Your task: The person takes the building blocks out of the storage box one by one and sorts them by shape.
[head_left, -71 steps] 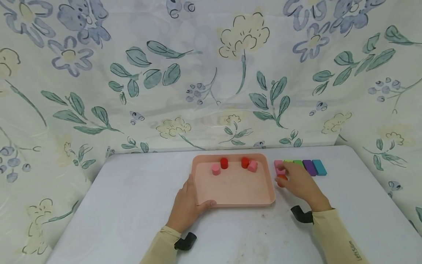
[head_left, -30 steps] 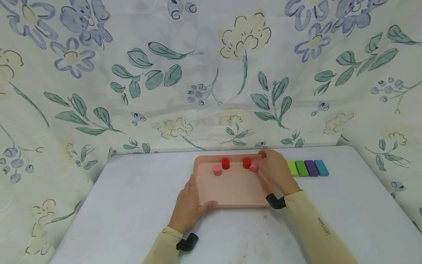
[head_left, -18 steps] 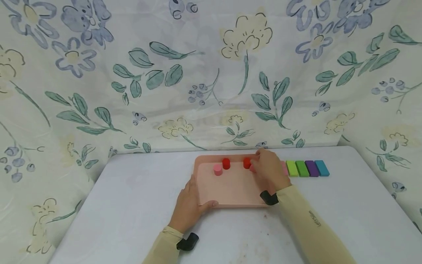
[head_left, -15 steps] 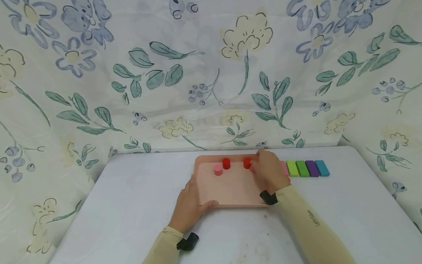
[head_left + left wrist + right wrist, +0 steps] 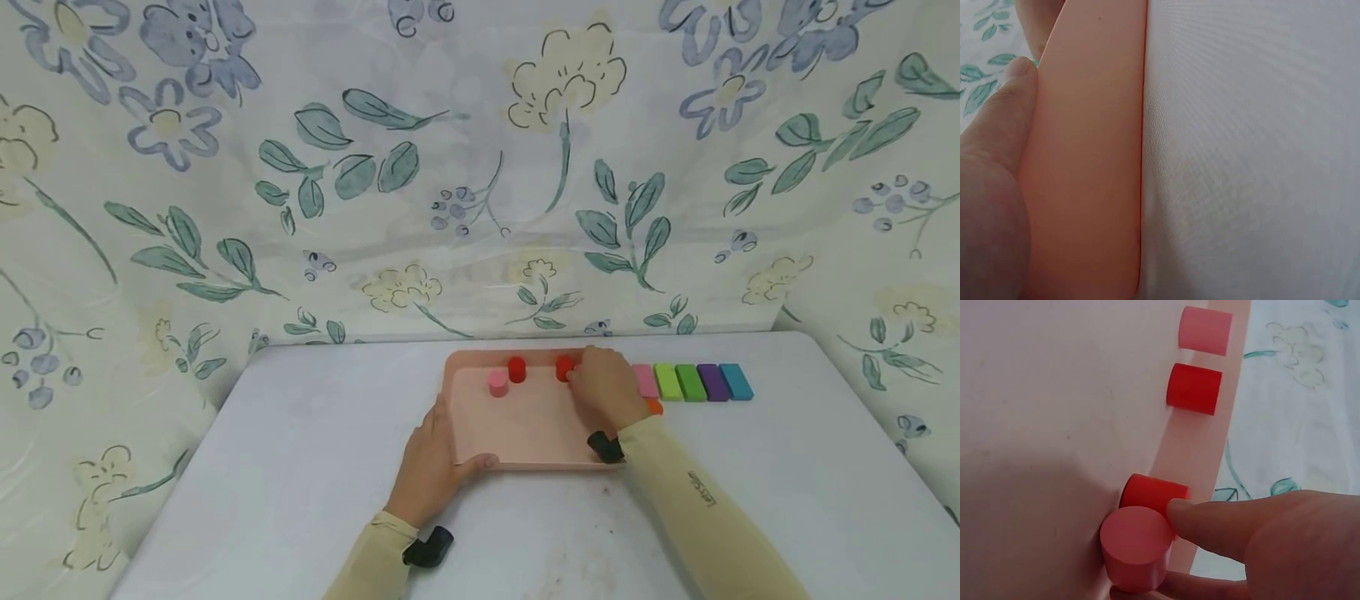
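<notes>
A shallow pink tray lies on the white table. My left hand holds its near left corner, fingers along the left side and thumb over the front rim. At the tray's right end my right hand pinches a pink cylinder between thumb and fingers. The thumb tip also touches a red cylinder lying right beside it; in the head view the hand mostly hides the pink one. Farther left in the tray are a second red cylinder and a second pink cylinder.
Right of the tray stands a row of flat blocks: pink, yellow-green, green, purple and blue. An orange round piece shows just beyond the right wrist. A flowered cloth hangs behind the table.
My right hand has moved left from the orange piece beside the tray to the tray's right end, and its fingers have closed around the pink cylinder. My left hand has stayed on the tray.
</notes>
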